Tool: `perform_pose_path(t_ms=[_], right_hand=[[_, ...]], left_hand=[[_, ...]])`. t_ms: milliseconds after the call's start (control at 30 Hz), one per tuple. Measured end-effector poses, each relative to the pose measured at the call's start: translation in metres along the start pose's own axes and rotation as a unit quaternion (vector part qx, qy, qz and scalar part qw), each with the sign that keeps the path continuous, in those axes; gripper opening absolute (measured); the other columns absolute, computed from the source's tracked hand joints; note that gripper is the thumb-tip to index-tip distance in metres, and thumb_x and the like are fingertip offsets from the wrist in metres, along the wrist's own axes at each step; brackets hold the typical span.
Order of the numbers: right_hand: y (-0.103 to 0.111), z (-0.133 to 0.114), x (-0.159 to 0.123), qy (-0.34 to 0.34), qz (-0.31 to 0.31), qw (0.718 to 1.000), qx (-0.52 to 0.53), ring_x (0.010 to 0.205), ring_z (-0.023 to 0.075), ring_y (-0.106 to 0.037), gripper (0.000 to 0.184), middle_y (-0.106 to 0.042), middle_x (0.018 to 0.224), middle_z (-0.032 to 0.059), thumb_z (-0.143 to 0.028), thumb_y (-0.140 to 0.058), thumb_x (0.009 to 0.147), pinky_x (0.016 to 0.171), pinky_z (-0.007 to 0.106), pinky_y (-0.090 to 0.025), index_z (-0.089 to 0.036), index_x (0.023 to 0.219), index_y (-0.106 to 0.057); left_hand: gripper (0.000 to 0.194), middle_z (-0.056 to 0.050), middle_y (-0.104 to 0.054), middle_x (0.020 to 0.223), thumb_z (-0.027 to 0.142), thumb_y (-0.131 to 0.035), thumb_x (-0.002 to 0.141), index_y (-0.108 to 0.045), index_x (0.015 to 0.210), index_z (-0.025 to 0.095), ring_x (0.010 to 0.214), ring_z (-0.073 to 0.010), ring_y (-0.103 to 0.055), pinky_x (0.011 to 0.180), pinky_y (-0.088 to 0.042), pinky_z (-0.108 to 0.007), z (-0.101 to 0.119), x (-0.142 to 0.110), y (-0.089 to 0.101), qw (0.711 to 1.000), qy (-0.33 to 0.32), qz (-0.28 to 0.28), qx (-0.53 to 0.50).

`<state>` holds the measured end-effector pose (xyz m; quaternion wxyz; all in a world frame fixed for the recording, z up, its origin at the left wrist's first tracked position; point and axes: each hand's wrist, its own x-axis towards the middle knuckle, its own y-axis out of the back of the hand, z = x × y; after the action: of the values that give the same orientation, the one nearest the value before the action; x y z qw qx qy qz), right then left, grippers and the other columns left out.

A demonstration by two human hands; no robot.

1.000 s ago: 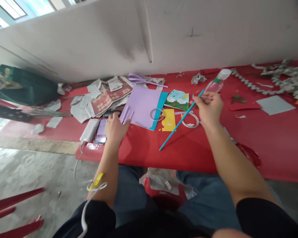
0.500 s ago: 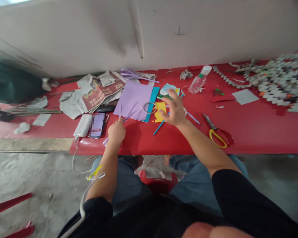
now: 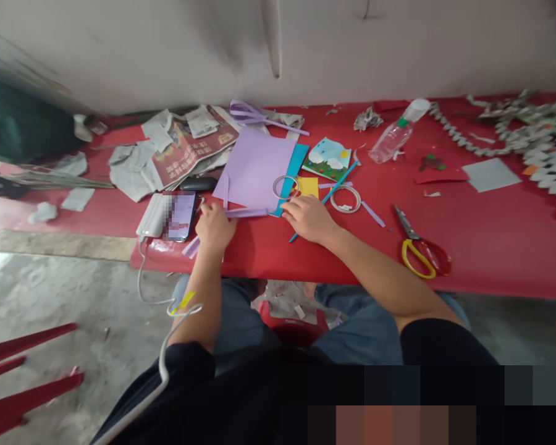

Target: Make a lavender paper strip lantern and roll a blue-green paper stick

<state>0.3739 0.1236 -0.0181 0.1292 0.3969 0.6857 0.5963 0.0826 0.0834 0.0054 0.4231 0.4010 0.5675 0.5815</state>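
Observation:
My left hand (image 3: pixel 217 227) is closed on purple paper strips (image 3: pixel 248 212) near the table's front edge. One strip points right, another stands up over the purple sheet (image 3: pixel 259 167), and a tail shows below the hand. My right hand (image 3: pixel 309 217) is lowered at the corner of the blue sheet (image 3: pixel 298 162), its fingers bent together; what they hold, if anything, I cannot make out. A tape roll (image 3: pixel 285 187) lies just beyond those fingers, beside yellow paper (image 3: pixel 309 186). A thin blue stick-like strip (image 3: pixel 340 181) passes under my right hand. Another tape roll (image 3: pixel 345 200) lies right of it.
Scissors (image 3: pixel 414 241) with yellow and red handles lie at the right. A clear bottle (image 3: pixel 393 139) tilts behind them, and a folded paper chain (image 3: pixel 549 148) fills the far right. A phone (image 3: pixel 180 216), a white power bank (image 3: pixel 155 216) and newspaper (image 3: pixel 194 151) are at the left.
My right hand has come down from above the yellow paper, and its spread fingers have closed. The strips in my left hand now lie flatter, pointing right. The view has shifted slightly.

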Motion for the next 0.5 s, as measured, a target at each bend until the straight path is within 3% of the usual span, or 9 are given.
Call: perform_pose_path(t_ms=[100,200,267,333,433,500], right_hand=[[0.005,0.002,0.000,-0.004,0.017,0.999,0.028,0.116,0.0316,-0.067,0.030,-0.075,0.127,0.0146,-0.034,-0.058,0.113,0.098,0.044,-0.045,-0.016,0.132,-0.071],[0.004,0.003,-0.002,0.019,0.033,0.998,0.051,0.114,0.0313,-0.069,0.027,-0.076,0.123,0.0137,-0.035,-0.059,0.113,0.098,0.046,-0.048,-0.017,0.127,-0.073],[0.002,0.001,-0.003,0.045,0.075,0.995,0.051,0.115,0.0309,-0.069,0.027,-0.075,0.124,0.0139,-0.034,-0.056,0.114,0.102,0.047,-0.050,-0.017,0.126,-0.074],[0.002,-0.006,-0.004,0.091,0.142,0.985,0.031,0.130,0.0338,-0.066,0.032,-0.072,0.137,0.0166,-0.034,-0.057,0.113,0.112,0.050,-0.049,-0.017,0.136,-0.071],[0.003,-0.024,-0.005,0.180,0.185,0.966,-0.018,0.162,0.0382,-0.043,0.053,-0.054,0.168,0.0184,-0.042,-0.060,0.112,0.130,0.058,-0.036,-0.020,0.160,-0.055],[0.002,-0.035,-0.005,0.191,0.154,0.969,-0.020,0.159,0.0382,-0.047,0.062,-0.057,0.166,0.0187,-0.051,-0.054,0.115,0.131,0.060,-0.033,-0.019,0.167,-0.047]], left_hand=[[0.037,-0.028,-0.065,0.140,0.033,-0.048,0.108,-0.064,0.130,0.008,0.119,-0.0448,-0.074,0.097,-0.063,-0.053,-0.015,0.018,-0.013,1.000,0.009,-0.001,0.014],[0.030,-0.026,-0.066,0.140,0.020,-0.046,0.105,-0.065,0.125,0.010,0.130,-0.0435,-0.070,0.101,-0.062,-0.050,-0.015,0.019,-0.018,0.999,-0.026,0.006,0.023],[0.029,-0.025,-0.069,0.135,0.018,-0.047,0.104,-0.064,0.127,0.010,0.129,-0.0428,-0.070,0.101,-0.061,-0.049,-0.011,0.013,-0.017,0.999,-0.031,0.013,0.027],[0.031,-0.023,-0.076,0.115,0.019,-0.044,0.106,-0.061,0.129,0.011,0.115,-0.0419,-0.076,0.094,-0.061,-0.050,-0.005,0.001,-0.013,0.999,-0.047,0.009,0.025],[0.029,-0.015,-0.076,0.092,0.020,-0.042,0.106,-0.063,0.126,0.016,0.090,-0.0379,-0.077,0.080,-0.057,-0.046,0.010,-0.021,-0.006,0.985,-0.165,-0.021,-0.050],[0.021,-0.012,-0.076,0.095,0.017,-0.049,0.100,-0.066,0.114,0.019,0.089,-0.0303,-0.075,0.076,-0.052,-0.038,0.022,-0.035,-0.003,0.941,-0.269,-0.053,-0.200]])
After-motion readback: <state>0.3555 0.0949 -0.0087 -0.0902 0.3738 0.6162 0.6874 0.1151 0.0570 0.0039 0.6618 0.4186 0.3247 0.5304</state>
